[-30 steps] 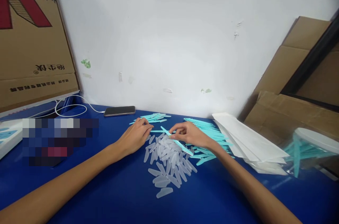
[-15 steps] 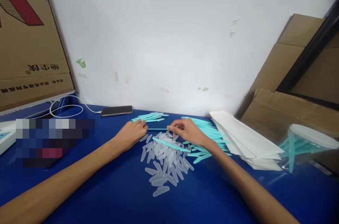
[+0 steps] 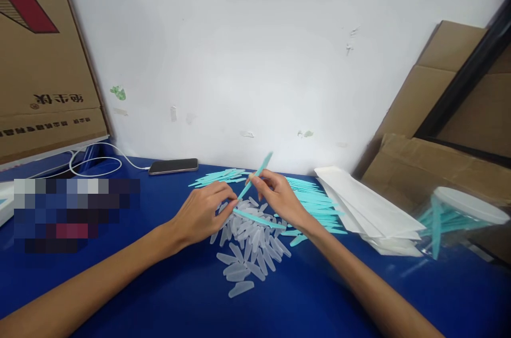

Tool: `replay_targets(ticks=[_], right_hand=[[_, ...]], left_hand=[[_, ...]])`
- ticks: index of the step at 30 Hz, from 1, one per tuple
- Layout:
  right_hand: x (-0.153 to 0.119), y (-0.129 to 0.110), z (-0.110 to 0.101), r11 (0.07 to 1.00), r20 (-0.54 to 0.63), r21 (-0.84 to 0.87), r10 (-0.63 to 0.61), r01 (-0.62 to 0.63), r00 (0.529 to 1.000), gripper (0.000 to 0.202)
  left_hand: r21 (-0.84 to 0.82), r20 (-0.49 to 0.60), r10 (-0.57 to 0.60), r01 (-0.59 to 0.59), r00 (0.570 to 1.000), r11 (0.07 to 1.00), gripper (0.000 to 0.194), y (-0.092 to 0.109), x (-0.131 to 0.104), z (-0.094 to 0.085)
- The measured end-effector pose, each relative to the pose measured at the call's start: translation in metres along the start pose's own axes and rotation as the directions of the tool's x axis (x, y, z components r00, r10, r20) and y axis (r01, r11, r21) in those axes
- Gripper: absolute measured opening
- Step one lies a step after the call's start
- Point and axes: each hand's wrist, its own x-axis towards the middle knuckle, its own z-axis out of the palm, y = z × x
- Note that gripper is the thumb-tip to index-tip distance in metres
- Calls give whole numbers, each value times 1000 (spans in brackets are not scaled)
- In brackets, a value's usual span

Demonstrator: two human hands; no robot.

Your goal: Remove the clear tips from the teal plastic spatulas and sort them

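A slim turquoise eyebrow razor (image 3: 263,164) is held tilted above the table, its upper end pointing up and right. My right hand (image 3: 281,197) pinches it around the middle between thumb and fingers. At its lower end, the closed fingertips of my left hand (image 3: 205,211) meet it; whether they also hold a small cap is hidden. Below both hands spreads a heap of frosted translucent blade caps (image 3: 249,242). Another turquoise razor (image 3: 259,219) lies across the top of that heap. A small pile of razors (image 3: 217,176) lies behind my left hand, and a larger pile (image 3: 315,199) beyond my right.
White paper sleeves (image 3: 363,210) lie stacked to the right, beside a clear tub with a white rim (image 3: 471,205) holding more turquoise pieces. A phone (image 3: 173,166) on a white cable rests by the wall. Cardboard boxes (image 3: 51,72) stand at both sides.
The razor has swung from level to steeply tilted, its far end now up. My left hand has come right and nearer to my right hand. The view has shifted slightly.
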Motion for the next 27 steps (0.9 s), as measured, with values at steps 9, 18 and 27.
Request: replay_targets(ticks=[9,18,27], right_hand=[[-7,-5,-9,876,196,-441,-120,197,973,34],[-2,10,-20,450,362,-784,-226,427,904,27],[6,64,-108,535,140,-842,96,68,985,27]], left_hand=[[-97,-133,-167,154,977,983,52,-1,0,-3],[-208,-129,-135,106,982,972,22,-10,3,-1],[4,-14,-268,268,963,963,31,-25,2,-5]])
